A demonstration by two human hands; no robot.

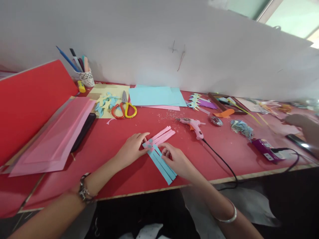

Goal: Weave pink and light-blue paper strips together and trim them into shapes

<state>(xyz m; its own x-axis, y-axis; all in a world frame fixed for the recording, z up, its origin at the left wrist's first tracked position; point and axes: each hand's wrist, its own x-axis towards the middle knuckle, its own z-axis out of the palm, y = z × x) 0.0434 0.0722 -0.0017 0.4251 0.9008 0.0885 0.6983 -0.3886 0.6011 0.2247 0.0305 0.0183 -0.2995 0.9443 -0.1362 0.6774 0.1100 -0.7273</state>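
Note:
Pink paper strips [163, 133] and light blue paper strips [161, 166] cross each other on the red table, interlaced in a small checkered patch [150, 145]. My left hand [132, 148] grips the left corner of this patch between thumb and fingers. On the other side, my right hand [175, 158] is closed, its curled fingertips pinching a light blue strip near the patch. The exact contact under the right fingers is partly hidden. Beyond the strips lies a pink glue gun [193, 125] on its side, its black cord running toward the front edge.
Scissors [124, 106] with red and yellow handles lie beside paper scraps [106, 103]. Light blue sheets [154, 96] rest by the wall. Pink sheets [54, 136] overlap a black object [83, 132] at left. A purple power strip [266, 151] and another person's hand [302, 122] are at right.

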